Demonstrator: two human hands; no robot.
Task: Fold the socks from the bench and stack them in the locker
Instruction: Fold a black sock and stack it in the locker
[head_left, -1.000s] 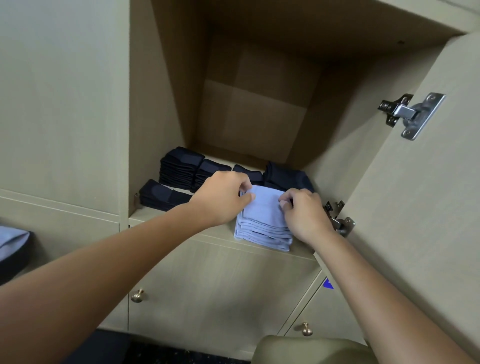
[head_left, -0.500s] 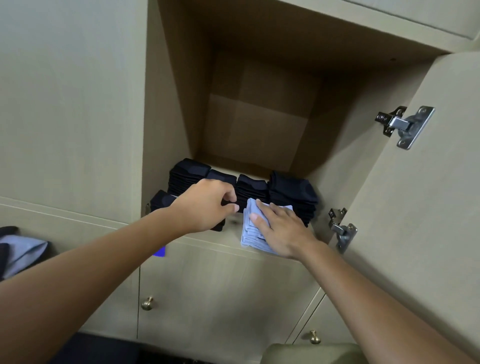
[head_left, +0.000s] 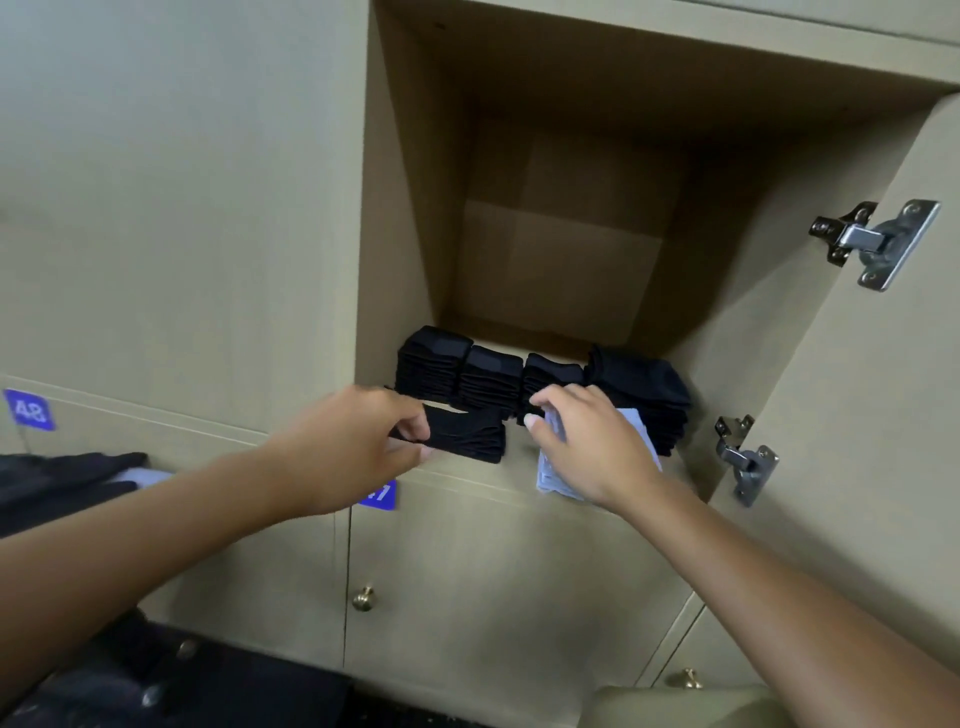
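We are seeing a folded black sock bundle (head_left: 470, 435) lying at the front edge of the open locker (head_left: 561, 249), and the left hand (head_left: 345, 447) is pinching its left end between thumb and curled fingers. Just to its right, a stack of light blue socks (head_left: 631, 423) is sitting at the same front edge, and the right hand (head_left: 592, 447) is resting on top of it, its fingers bent and close together, gripping the stack's left side. Behind both, four stacks of black socks (head_left: 491, 376) are standing in a row across the locker floor. To the right, the locker door (head_left: 883, 415) is hanging open with two metal hinges (head_left: 872, 241). Below, brass knobs (head_left: 363, 597) are showing on lower doors, and blue number tags (head_left: 28, 410) are marking the panels.
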